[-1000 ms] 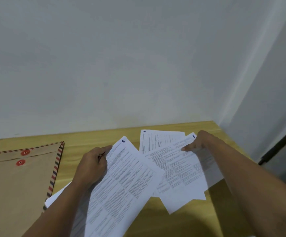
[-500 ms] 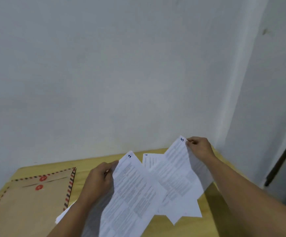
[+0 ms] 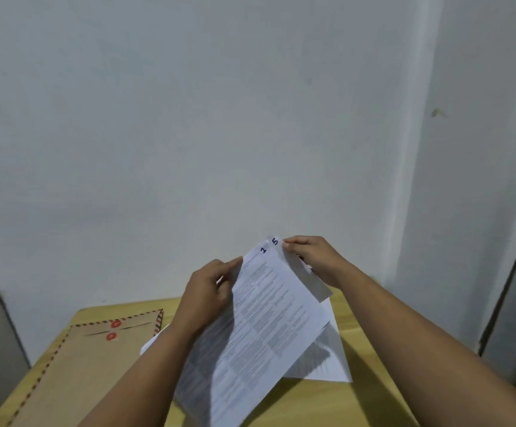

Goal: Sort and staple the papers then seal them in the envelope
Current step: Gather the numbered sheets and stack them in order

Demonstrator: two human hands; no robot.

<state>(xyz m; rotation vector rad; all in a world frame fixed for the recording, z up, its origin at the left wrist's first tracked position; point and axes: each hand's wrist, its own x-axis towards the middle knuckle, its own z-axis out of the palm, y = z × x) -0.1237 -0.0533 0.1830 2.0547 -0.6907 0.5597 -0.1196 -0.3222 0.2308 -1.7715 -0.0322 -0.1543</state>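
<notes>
Two hands (image 3: 207, 291) (image 3: 315, 260) pinch thin printed papers (image 3: 266, 328) above a stiff brown envelope (image 3: 75, 365).

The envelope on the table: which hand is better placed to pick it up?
Probably the left hand. The envelope lies on that side, while the right hand is farther away. Both hold papers.

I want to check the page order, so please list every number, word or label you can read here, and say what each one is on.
"1": handwritten in dark ink at the top corner of the front white printed sheet, held by the left hand.
"5": handwritten at the top corner of the white sheet behind it, pinched by the right hand.
Printed body text on the sheets: too small and blurred to read.
Red round seals on the brown striped-edge envelope: markings unreadable.
</notes>
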